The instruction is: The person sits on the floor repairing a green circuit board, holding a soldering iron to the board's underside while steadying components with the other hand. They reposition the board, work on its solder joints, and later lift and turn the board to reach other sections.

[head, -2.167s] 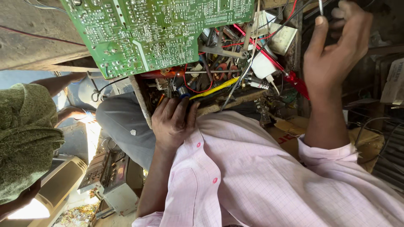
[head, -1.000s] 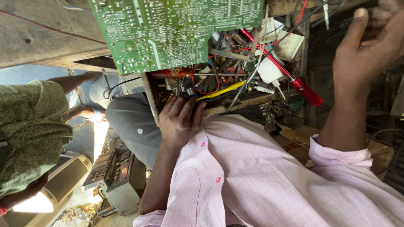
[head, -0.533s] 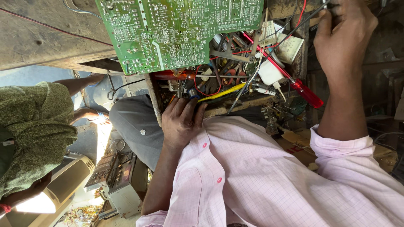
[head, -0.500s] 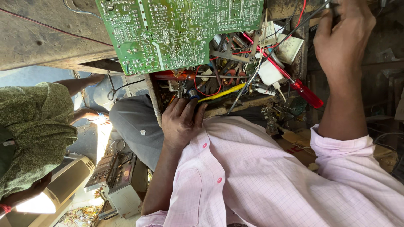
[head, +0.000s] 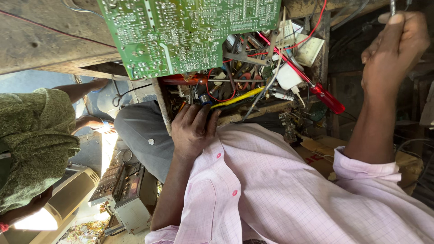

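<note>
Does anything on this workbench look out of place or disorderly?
Yes. Beside the green circuit board, tools and loose wires lie tangled in one heap, a red-handled screwdriver slanting across it. The left hand rests at its edge.

Tangled wires (head: 235, 88) and circuit board (head: 190, 34) crowd the left hand (head: 192, 131).

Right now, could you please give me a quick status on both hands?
Left hand resting on the parts tray edge. Right hand raised, pinching a thin metal tool. Green circuit board overhangs the tray.
</note>
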